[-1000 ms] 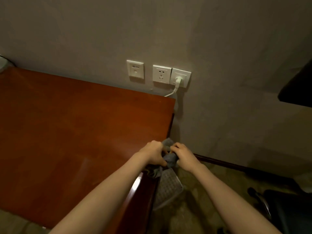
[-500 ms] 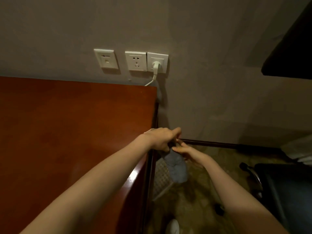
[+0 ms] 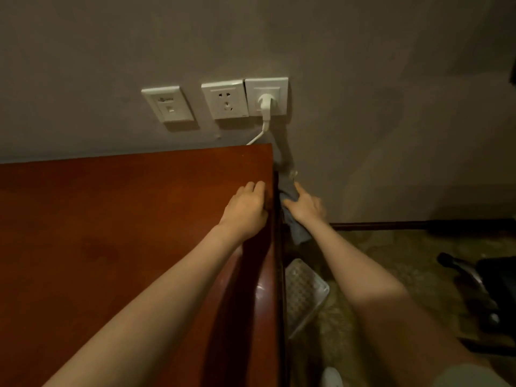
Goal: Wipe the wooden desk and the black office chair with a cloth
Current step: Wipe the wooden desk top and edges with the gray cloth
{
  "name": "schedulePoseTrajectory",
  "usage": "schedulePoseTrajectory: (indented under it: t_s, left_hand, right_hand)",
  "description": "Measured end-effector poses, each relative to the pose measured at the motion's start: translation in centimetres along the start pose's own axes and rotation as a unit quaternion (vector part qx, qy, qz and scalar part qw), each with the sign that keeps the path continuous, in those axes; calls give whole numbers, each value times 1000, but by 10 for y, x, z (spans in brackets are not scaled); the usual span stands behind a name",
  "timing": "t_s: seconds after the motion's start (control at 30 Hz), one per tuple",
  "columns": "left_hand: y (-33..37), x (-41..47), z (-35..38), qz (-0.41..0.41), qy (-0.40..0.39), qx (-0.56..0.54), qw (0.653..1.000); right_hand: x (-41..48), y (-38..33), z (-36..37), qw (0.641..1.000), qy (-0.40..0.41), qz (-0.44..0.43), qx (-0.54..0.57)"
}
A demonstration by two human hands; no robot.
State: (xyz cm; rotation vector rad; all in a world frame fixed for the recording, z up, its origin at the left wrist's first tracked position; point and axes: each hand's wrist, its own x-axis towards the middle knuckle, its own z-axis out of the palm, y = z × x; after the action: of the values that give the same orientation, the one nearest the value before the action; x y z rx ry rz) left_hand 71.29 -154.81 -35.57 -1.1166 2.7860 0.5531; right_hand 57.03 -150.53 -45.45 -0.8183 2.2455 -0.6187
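Observation:
The reddish wooden desk [image 3: 111, 233] fills the left of the head view, its right edge running down the middle. My left hand [image 3: 245, 209] rests flat on the desktop close to that edge, fingers relaxed. My right hand [image 3: 304, 205] holds the grey cloth [image 3: 296, 230] against the desk's right side, near the wall. The cloth's lower end hangs below my hand. Part of the black office chair [image 3: 491, 280] shows at the right edge, apart from both hands.
Three white wall plates sit above the desk; a white plug [image 3: 266, 106] and cable hang from the right one. A white mesh basket [image 3: 304, 291] stands on the floor beside the desk. A dark baseboard [image 3: 391, 225] runs along the wall.
My left hand let go of the cloth and moved onto the desktop. My right hand kept the cloth and brought it against the desk's side, nearer the wall. The view shifted closer.

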Motion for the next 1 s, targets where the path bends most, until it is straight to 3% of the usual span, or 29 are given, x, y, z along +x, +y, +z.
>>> schedulePoseTrajectory:
  t_s: [0.1, 0.23, 0.67, 0.87, 1.0]
  left_hand:
    - [-12, -1, 1, -16, 11, -6, 1000]
    - [-16, -2, 9, -15, 1, -6, 1000]
    - [22, -21, 30, -49, -4, 37, 998]
    - [32, -45, 38, -86, -4, 11, 996]
    - [40, -63, 46, -95, 11, 13, 995]
  right_hand:
    - [18, -19, 12, 997, 34, 11, -74]
    - [23, -18, 13, 991, 2, -28, -132]
    - [-44, 38, 23, 982, -115, -78, -128]
    - [-89, 76, 25, 963, -156, -148, -160]
    - [-114, 94, 21, 928, -177, -209, -252]
